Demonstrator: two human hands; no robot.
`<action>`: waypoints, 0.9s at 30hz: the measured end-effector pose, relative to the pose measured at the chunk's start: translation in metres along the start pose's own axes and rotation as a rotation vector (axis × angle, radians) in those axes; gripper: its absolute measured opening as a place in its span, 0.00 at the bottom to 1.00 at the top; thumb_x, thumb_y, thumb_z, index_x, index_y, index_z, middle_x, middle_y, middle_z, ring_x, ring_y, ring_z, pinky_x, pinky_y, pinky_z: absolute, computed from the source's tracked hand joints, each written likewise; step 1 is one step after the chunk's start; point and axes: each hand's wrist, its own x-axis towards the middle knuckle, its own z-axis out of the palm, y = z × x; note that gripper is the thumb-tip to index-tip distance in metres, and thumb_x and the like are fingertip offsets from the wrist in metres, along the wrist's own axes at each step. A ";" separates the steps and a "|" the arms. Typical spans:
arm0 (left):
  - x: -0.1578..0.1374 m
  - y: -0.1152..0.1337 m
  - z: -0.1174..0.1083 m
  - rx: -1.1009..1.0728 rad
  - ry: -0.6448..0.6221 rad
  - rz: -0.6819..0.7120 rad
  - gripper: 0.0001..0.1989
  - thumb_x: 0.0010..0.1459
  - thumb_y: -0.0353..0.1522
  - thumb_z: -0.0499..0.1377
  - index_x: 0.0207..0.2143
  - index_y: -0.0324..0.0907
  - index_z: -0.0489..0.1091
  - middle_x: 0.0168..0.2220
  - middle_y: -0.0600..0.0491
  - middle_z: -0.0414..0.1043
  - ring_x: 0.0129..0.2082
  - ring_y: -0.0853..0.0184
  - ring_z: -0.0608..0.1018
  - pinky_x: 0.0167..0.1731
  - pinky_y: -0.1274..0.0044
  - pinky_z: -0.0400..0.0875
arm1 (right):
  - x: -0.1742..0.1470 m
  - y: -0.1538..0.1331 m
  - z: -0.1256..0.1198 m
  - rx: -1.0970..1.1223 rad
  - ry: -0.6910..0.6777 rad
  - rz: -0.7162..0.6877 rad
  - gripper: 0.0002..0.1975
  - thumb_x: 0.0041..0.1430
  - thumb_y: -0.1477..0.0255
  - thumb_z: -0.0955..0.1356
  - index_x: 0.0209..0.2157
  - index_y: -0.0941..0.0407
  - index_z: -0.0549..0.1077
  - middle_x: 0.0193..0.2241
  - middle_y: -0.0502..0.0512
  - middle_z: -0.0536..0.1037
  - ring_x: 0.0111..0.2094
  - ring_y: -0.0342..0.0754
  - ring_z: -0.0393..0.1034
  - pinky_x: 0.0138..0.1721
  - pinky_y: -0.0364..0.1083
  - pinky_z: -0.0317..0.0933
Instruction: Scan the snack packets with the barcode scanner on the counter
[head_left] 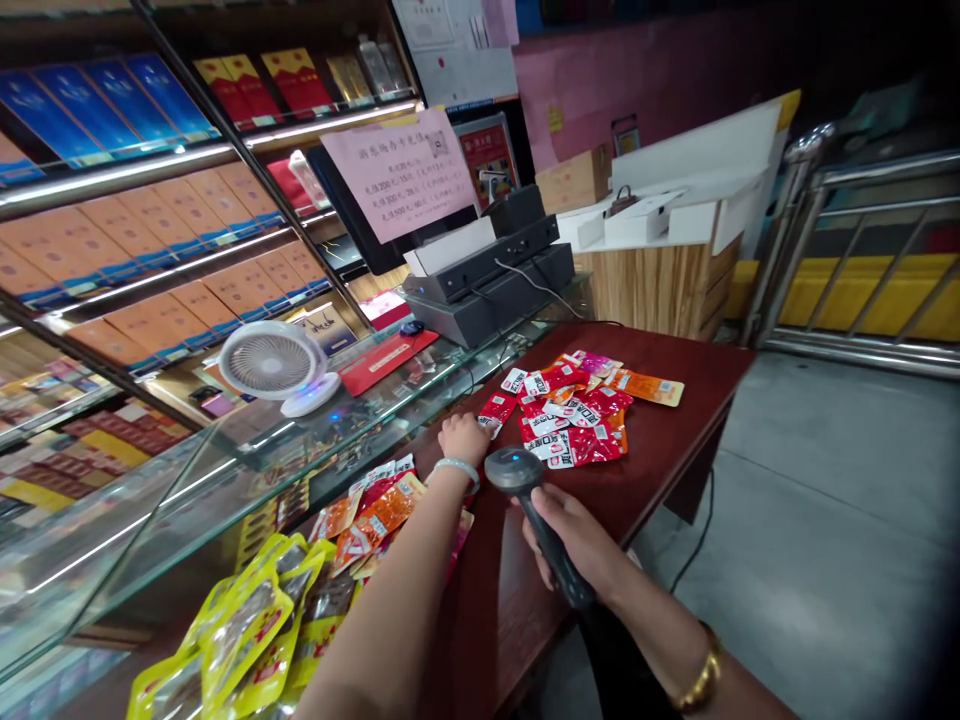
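Snack packets [577,440] lie in a loose, overlapping heap on the dark red table [697,355], ahead of both hands. The right hand [574,535] has its grip wrapped around the handle of a dark scanner [538,510], whose head is raised above the table near the heap. The left hand [463,440] reaches out low, with its fingers beside a red packet [496,410] at the heap's left edge; whether that grip pinches the packet or merely rests by it cannot be told.

The step in hand looks like picking out one packet while the scanner is held ready. The next move would seem to call for a sure hold on a single packet, parted from its neighbours, with its printed code turned flat toward the scanner's head.

A second pile of packets [382,520] is partly covered by the left forearm, and the yellow bags [247,640] nearer the person run off the bottom edge. The scanner's reading window faces away, the left fingertips are hard to make out, and the small print on the packets is too blurred to read.
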 end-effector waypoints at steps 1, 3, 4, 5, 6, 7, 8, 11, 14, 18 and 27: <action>0.004 0.002 0.001 0.006 0.004 -0.008 0.28 0.57 0.52 0.53 0.50 0.41 0.70 0.54 0.39 0.69 0.57 0.49 0.68 0.51 0.63 0.63 | 0.000 0.000 0.000 0.006 -0.004 0.004 0.25 0.55 0.47 0.66 0.37 0.56 0.65 0.16 0.41 0.68 0.09 0.38 0.60 0.10 0.37 0.53; 0.008 0.005 -0.001 0.002 0.002 -0.026 0.28 0.54 0.51 0.57 0.48 0.39 0.69 0.54 0.38 0.69 0.57 0.48 0.68 0.51 0.63 0.62 | 0.000 -0.002 -0.001 0.026 -0.004 0.011 0.26 0.55 0.47 0.66 0.38 0.56 0.65 0.16 0.41 0.68 0.09 0.38 0.60 0.10 0.37 0.53; 0.007 0.005 -0.003 -0.008 -0.007 -0.028 0.28 0.53 0.49 0.59 0.48 0.39 0.67 0.53 0.38 0.70 0.56 0.48 0.69 0.50 0.64 0.63 | -0.001 -0.003 -0.002 0.035 -0.005 0.012 0.26 0.55 0.46 0.66 0.38 0.56 0.65 0.16 0.41 0.67 0.10 0.38 0.60 0.10 0.37 0.53; 0.005 0.004 -0.005 -0.026 -0.022 -0.022 0.27 0.52 0.48 0.60 0.48 0.38 0.66 0.51 0.38 0.71 0.54 0.49 0.71 0.49 0.65 0.63 | -0.001 -0.004 -0.002 0.041 -0.008 0.010 0.26 0.55 0.46 0.66 0.38 0.56 0.65 0.16 0.41 0.67 0.10 0.38 0.60 0.11 0.37 0.53; 0.001 0.002 -0.008 -0.048 -0.038 -0.010 0.27 0.52 0.46 0.61 0.48 0.38 0.64 0.48 0.39 0.73 0.52 0.50 0.73 0.48 0.66 0.64 | -0.001 -0.004 -0.003 0.043 -0.014 0.006 0.26 0.55 0.46 0.66 0.38 0.56 0.66 0.17 0.41 0.67 0.10 0.38 0.60 0.11 0.37 0.53; -0.005 -0.001 -0.011 -0.073 -0.051 0.005 0.26 0.52 0.44 0.62 0.48 0.38 0.63 0.46 0.40 0.74 0.49 0.52 0.75 0.46 0.67 0.65 | -0.002 -0.004 -0.003 0.042 -0.019 0.000 0.26 0.55 0.46 0.66 0.39 0.56 0.66 0.17 0.41 0.67 0.10 0.38 0.60 0.11 0.37 0.53; -0.013 -0.005 -0.014 -0.098 -0.053 0.021 0.25 0.53 0.43 0.62 0.48 0.39 0.61 0.45 0.41 0.75 0.47 0.53 0.77 0.44 0.69 0.65 | -0.002 -0.003 -0.004 0.039 -0.023 -0.007 0.26 0.55 0.46 0.66 0.39 0.56 0.66 0.17 0.41 0.67 0.10 0.38 0.60 0.11 0.37 0.52; -0.046 -0.022 -0.022 -0.158 -0.017 0.037 0.22 0.55 0.41 0.61 0.48 0.42 0.60 0.43 0.43 0.76 0.44 0.57 0.78 0.39 0.73 0.65 | -0.005 -0.001 -0.005 0.029 -0.012 -0.041 0.26 0.56 0.47 0.66 0.39 0.56 0.66 0.18 0.42 0.68 0.10 0.38 0.61 0.11 0.37 0.54; -0.087 -0.041 -0.028 -0.209 -0.027 0.013 0.21 0.55 0.41 0.62 0.46 0.43 0.60 0.42 0.45 0.76 0.41 0.58 0.79 0.36 0.74 0.64 | -0.010 -0.001 -0.004 0.021 0.008 -0.074 0.25 0.57 0.48 0.66 0.39 0.56 0.66 0.19 0.43 0.68 0.11 0.38 0.61 0.12 0.38 0.56; -0.133 -0.060 -0.029 -0.297 -0.061 -0.017 0.20 0.54 0.41 0.62 0.44 0.44 0.60 0.36 0.50 0.75 0.35 0.62 0.78 0.32 0.76 0.63 | -0.018 -0.003 0.001 -0.034 -0.008 -0.042 0.24 0.55 0.48 0.67 0.37 0.56 0.66 0.20 0.43 0.69 0.12 0.38 0.61 0.12 0.38 0.57; -0.168 -0.083 -0.034 -0.347 -0.028 -0.123 0.22 0.55 0.43 0.61 0.47 0.43 0.61 0.33 0.52 0.75 0.34 0.62 0.78 0.33 0.76 0.64 | -0.031 0.001 0.017 -0.092 -0.097 0.007 0.23 0.58 0.49 0.65 0.39 0.55 0.67 0.19 0.43 0.68 0.12 0.38 0.61 0.12 0.38 0.57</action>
